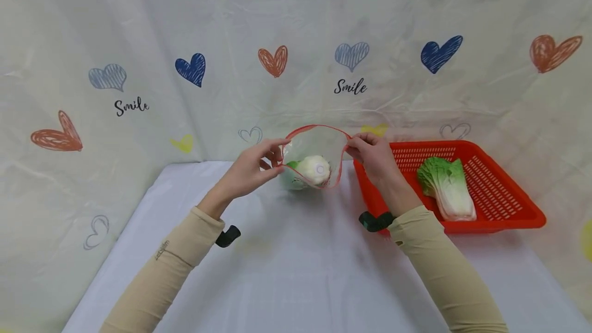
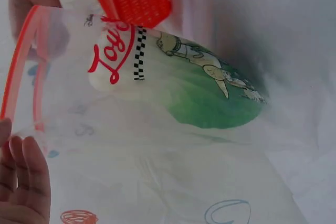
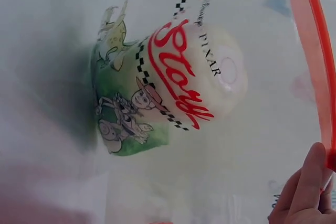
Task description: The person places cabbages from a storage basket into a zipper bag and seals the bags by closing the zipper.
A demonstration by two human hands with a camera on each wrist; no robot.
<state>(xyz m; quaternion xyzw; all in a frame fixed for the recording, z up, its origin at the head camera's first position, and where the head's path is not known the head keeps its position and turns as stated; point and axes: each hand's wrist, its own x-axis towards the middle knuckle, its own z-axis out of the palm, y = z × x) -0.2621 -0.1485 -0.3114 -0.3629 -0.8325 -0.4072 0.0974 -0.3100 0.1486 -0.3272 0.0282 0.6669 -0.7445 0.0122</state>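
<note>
Head view showed a clear zip bag (image 1: 316, 154) with a red zip rim, held up with its mouth wide open near the back edge of the white table (image 1: 296, 271). A napa cabbage (image 1: 313, 169) lay inside the bag, with its white stem end facing the person and its green leaves pointing toward the back. The bag's bottom seemed to rest on the table. The left hand (image 1: 252, 167) pinched the left side of the red rim with its fingers and thumb curled on it. The right hand (image 1: 373, 154) pinched the right side of the rim the same way. Both hands pulled the mouth apart into a round hole.

Left wrist view showed red letters and cartoon pictures printed on the bag (image 2: 157, 103) over the cabbage (image 2: 184, 93). Right wrist view showed the same print, and the round cut stem of the cabbage (image 3: 210, 77).

Just to the right of the bag sat a red plastic basket (image 1: 499, 204) on the table. A second napa cabbage (image 1: 446, 186) lay in it. Behind the table hung a pale curtain (image 1: 296, 40) with hearts and the word Smile.
</note>
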